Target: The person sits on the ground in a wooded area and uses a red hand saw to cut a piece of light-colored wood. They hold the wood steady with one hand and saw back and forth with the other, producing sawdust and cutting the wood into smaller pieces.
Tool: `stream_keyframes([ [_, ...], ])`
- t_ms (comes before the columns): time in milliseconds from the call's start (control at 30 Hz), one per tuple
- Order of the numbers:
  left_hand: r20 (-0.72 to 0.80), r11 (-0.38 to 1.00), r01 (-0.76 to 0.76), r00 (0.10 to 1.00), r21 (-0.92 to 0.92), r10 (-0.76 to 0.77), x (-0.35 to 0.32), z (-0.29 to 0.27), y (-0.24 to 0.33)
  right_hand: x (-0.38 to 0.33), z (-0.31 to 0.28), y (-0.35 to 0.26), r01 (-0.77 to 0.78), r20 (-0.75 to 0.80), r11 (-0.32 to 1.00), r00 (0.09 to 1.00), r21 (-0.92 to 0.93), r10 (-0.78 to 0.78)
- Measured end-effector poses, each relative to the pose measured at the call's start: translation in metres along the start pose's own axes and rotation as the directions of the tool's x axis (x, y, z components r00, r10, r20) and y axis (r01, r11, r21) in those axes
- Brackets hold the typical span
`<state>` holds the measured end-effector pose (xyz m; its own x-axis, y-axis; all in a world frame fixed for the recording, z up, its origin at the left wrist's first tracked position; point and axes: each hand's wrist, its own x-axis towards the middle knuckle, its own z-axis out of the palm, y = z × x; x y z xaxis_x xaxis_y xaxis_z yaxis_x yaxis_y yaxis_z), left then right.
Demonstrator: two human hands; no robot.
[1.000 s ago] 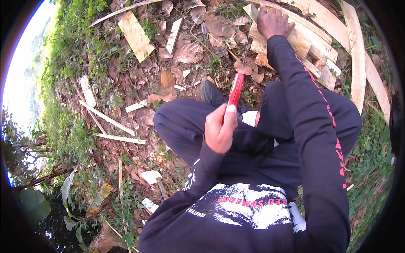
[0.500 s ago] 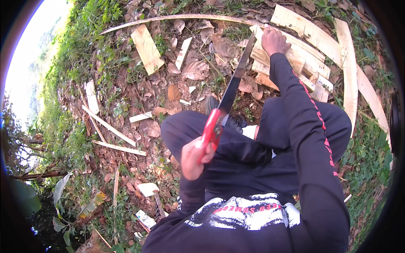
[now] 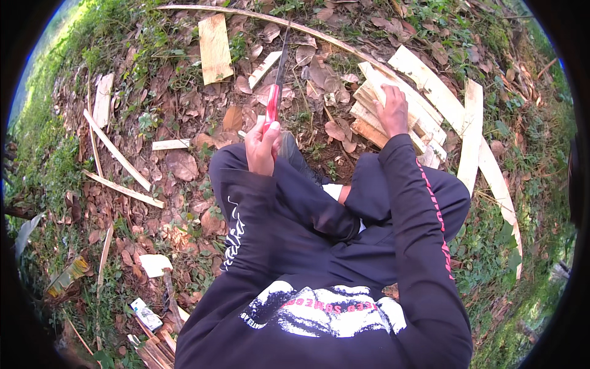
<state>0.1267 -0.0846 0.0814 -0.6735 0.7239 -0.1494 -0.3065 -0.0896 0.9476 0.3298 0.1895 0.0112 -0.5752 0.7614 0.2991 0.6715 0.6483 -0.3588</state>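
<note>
My left hand (image 3: 263,147) is closed around the red handle of a hand saw (image 3: 272,106). Its dark blade points away from me, above the leaf-strewn ground, clear of the wood pile. Over to the right, my right hand (image 3: 393,112) is on a pile of short pale wood pieces (image 3: 424,123). Its thumb and fingers are curled over a short wooden board (image 3: 376,77) at the top of the pile; the fingertips are partly hard to make out.
A long thin wooden strip (image 3: 246,12) curves behind the pile. Longer planks (image 3: 472,132) lie at the right. A short wide board (image 3: 215,52) and several narrow offcuts (image 3: 117,147) are scattered on leaves and grass. My crossed legs (image 3: 295,197) are in front of me.
The saw has swung away from the pile to the left and now points straight ahead. My right hand has shifted from the top board's far end to nearer me on the pile. The view has shifted.
</note>
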Motion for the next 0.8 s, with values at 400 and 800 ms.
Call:
stream_keyframes([
  [400, 0.028, 1.0, 0.002, 1.0, -0.011, -0.001, -0.005, -0.004, 0.002, -0.007, -0.042, -0.031, -0.047, -0.234, 0.978, 0.967, 0.205, 0.096],
  [800, 0.035, 0.999, 0.04, 0.999, 0.028, -0.041, -0.004, -0.006, 0.0, -0.009, -0.034, -0.017, -0.151, -0.012, 0.986, 0.988, 0.066, 0.152],
])
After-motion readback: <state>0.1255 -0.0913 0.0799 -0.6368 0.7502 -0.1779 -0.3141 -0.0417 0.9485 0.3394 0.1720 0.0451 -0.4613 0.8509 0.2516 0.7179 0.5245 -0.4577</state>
